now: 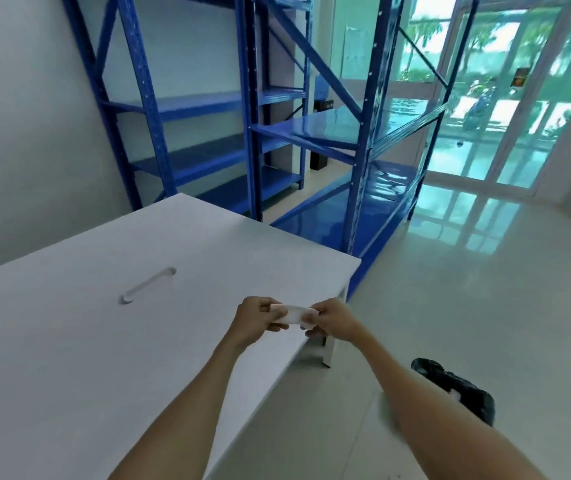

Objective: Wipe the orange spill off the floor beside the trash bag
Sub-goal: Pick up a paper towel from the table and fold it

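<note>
My left hand (254, 318) and my right hand (332, 322) together hold a small folded white tissue (294, 313) above the right front edge of the white table (104, 341). Each hand pinches one end of it. On the floor at the lower right lies a black trash bag (457, 386), partly behind my right forearm. No orange spill shows on the floor; my forearm covers the tiles just left of the bag.
Tall blue metal shelving (356, 140) stands behind and to the right of the table. A slot handle (149, 285) is cut into the tabletop. Glossy pale floor tiles (485, 289) stretch right toward glass doors (505, 98). A grey wall (28, 116) is on the left.
</note>
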{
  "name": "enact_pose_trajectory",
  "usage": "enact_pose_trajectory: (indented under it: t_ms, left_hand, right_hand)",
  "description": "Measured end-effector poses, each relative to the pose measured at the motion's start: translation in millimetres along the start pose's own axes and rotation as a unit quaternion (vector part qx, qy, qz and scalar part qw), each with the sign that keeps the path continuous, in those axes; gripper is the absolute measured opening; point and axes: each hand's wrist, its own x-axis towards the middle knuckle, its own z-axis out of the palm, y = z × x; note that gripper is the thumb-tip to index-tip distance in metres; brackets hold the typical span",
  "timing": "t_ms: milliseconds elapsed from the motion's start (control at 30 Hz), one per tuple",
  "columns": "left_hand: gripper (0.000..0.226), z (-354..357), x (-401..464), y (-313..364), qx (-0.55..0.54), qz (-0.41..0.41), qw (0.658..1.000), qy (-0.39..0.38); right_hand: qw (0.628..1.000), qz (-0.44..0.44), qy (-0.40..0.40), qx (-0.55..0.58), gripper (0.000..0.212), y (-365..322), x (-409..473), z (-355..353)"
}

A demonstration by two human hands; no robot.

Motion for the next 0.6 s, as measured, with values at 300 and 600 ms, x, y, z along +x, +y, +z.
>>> enact_pose_trajectory:
  t_ms: [300,600]
  left_hand:
    - [0.017,158,18,88,0.012,0.042,0.997,-0.064]
    - [0.019,307,8,127,-0.031,0.059,0.981,-0.181]
  right_hand:
    - [0.991,0.036,0.105,0.073,0.021,58,-96,-149]
    - [0.966,0.078,0.200,0.143,0.022,132,-207,-244]
